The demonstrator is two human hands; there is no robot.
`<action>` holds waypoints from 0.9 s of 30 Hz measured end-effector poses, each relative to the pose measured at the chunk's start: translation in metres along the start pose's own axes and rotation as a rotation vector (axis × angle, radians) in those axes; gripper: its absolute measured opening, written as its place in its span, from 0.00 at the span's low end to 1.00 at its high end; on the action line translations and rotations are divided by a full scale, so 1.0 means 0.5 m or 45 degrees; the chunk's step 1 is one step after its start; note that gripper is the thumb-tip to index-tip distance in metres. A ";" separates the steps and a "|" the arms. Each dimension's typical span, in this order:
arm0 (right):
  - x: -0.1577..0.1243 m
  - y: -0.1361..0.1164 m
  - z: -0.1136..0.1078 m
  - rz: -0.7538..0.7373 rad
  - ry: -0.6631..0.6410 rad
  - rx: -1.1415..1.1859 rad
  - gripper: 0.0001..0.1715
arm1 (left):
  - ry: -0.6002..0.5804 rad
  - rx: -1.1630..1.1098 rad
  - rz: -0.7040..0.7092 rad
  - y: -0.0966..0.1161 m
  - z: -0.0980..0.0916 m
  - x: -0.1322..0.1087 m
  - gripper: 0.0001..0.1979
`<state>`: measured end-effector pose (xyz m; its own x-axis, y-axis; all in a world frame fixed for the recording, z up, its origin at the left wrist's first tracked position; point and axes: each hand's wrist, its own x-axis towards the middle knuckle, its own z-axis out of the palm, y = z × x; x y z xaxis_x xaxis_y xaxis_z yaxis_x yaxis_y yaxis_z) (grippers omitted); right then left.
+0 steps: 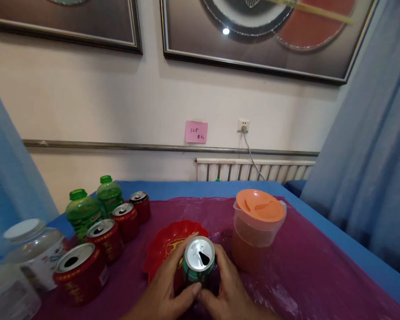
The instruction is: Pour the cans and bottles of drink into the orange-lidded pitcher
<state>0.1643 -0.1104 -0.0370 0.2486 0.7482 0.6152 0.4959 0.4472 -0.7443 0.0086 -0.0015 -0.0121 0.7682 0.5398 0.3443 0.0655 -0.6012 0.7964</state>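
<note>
Both hands wrap round a green drink can (199, 258) with a silver top, its mouth opened. My left hand (173, 284) grips the can's left side, and my right hand (228, 284) its right side. The thumbs almost meet in front of it. Behind and to the left lies a red scalloped plate (156, 244) with yellow markings, partly covered by my left hand. Just right of my right hand stands a clear pitcher (253, 249) with an orange lid (260, 205) and brownish liquid inside.
Several opened red cans (82, 280) stand in a row on the left. Beyond them are two green bottles (83, 213) and clear jars (36, 249), one white-lidded. A purple plastic sheet (313, 266) covers the blue table (363, 244). Blue curtains (369, 155) hang at both sides.
</note>
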 end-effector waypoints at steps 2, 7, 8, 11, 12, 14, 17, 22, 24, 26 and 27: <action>-0.001 0.003 -0.004 0.003 -0.005 0.000 0.42 | 0.007 -0.048 -0.026 0.003 -0.002 0.003 0.39; -0.010 0.012 -0.007 0.087 0.001 -0.048 0.45 | 0.060 -0.170 -0.092 -0.001 -0.003 0.010 0.40; -0.011 0.013 -0.006 0.084 -0.008 -0.048 0.45 | 0.066 -0.197 -0.096 -0.003 -0.004 0.012 0.40; -0.011 0.016 -0.005 0.044 -0.028 -0.029 0.47 | 0.059 -0.226 -0.097 -0.007 -0.010 0.018 0.41; -0.012 0.017 -0.005 0.032 -0.030 -0.025 0.48 | 0.041 -0.218 -0.091 -0.008 -0.013 0.020 0.40; -0.013 0.018 -0.004 0.029 -0.024 -0.038 0.48 | 0.007 -0.190 -0.073 -0.011 -0.019 0.023 0.39; -0.016 0.021 -0.004 0.018 -0.014 -0.091 0.46 | 0.010 -0.148 -0.058 -0.013 -0.024 0.027 0.39; -0.015 0.018 -0.004 0.018 0.014 -0.122 0.40 | 0.082 -0.105 -0.011 0.004 -0.023 0.037 0.37; -0.015 0.014 -0.002 0.054 0.066 -0.144 0.35 | 0.117 -0.094 -0.005 0.014 -0.023 0.042 0.34; -0.015 0.011 0.001 0.074 0.097 -0.157 0.32 | 0.153 -0.098 -0.028 0.022 -0.023 0.046 0.33; -0.015 0.009 0.002 0.077 0.100 -0.158 0.32 | 0.162 -0.103 -0.047 0.023 -0.024 0.048 0.32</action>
<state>0.1640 -0.1136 -0.0455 0.3431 0.7293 0.5919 0.5756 0.3348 -0.7461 0.0201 0.0114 0.0112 0.6788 0.6342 0.3702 0.0365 -0.5327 0.8455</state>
